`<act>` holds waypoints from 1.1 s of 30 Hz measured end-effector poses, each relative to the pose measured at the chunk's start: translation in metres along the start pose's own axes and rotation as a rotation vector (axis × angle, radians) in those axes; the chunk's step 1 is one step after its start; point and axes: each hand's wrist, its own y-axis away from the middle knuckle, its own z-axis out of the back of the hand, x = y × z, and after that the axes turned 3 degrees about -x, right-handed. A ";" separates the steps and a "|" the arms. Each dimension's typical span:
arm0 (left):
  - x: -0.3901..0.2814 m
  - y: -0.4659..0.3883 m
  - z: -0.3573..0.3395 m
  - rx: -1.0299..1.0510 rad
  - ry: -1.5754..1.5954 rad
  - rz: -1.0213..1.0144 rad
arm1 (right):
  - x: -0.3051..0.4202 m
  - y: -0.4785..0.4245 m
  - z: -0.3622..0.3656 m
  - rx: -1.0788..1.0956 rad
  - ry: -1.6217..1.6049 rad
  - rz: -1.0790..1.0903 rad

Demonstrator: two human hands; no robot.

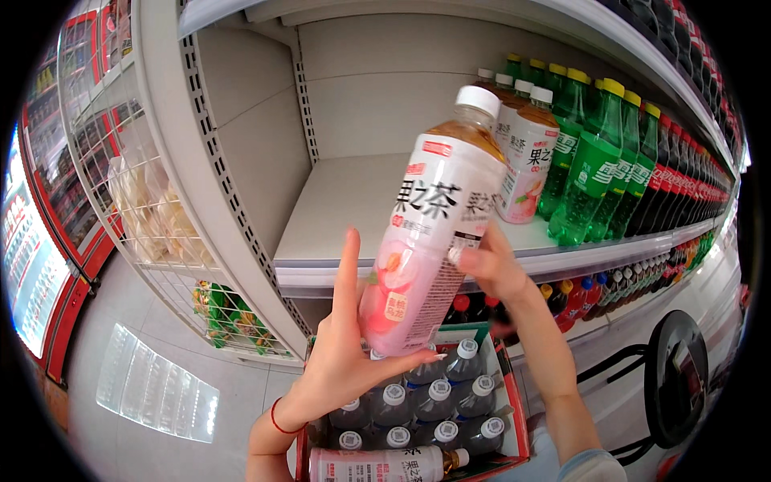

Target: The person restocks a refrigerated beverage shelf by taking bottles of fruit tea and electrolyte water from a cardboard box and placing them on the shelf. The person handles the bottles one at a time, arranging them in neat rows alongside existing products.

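A large peach tea bottle (430, 223) with a white cap and a pink and white label leans to the right, held between my two hands before the shelf. My left hand (346, 355) cradles its base, thumb under the bottom edge and a finger raised along its side. On the right side of the label, my right hand (497, 262) grips the bottle. Matching tea bottles (530, 156) stand in a row on the shelf (349, 211) behind. Below my hands, an open carton (515, 416) holds several white-capped clear bottles (433, 400); another tea bottle (385, 465) lies across them.
Green soda bottles (587, 169) and red-capped cola bottles (674, 175) line the shelf's right side. More drinks (584, 295) fill the lower shelf. A white wire rack (144, 241) with bagged goods stands left, beyond it red drink coolers (66, 259). A black round stool (674, 379) is at right.
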 end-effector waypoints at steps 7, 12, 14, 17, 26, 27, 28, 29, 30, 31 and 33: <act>0.004 -0.008 -0.007 0.067 -0.267 -0.011 | 0.035 0.017 0.024 -0.115 0.524 0.191; 0.005 -0.006 -0.001 0.045 -0.372 0.003 | 0.049 0.023 0.053 -0.196 0.580 0.416; 0.008 -0.006 -0.003 0.062 -0.322 0.004 | 0.050 0.026 0.064 -0.318 0.497 0.467; 0.009 -0.006 -0.007 0.069 -0.300 -0.001 | 0.052 0.027 0.077 -0.441 0.356 0.546; 0.009 -0.008 -0.005 0.050 -0.410 -0.043 | 0.067 0.014 0.067 -0.910 1.161 0.756; 0.009 -0.008 -0.005 0.053 -0.407 -0.048 | 0.066 0.012 0.065 -0.965 1.255 0.751; 0.010 -0.008 -0.005 0.054 -0.412 -0.053 | 0.065 0.012 0.063 -0.989 1.330 0.712; 0.010 -0.009 -0.005 0.055 -0.417 -0.056 | 0.064 0.011 0.062 -1.025 1.361 0.657; 0.010 -0.009 -0.005 0.055 -0.422 -0.059 | 0.064 0.010 0.062 -1.058 1.391 0.601; 0.010 -0.009 -0.004 0.057 -0.425 -0.060 | 0.063 0.009 0.062 -1.098 1.411 0.539; 0.011 -0.008 -0.004 0.060 -0.430 -0.058 | 0.063 0.008 0.061 -1.119 1.480 0.477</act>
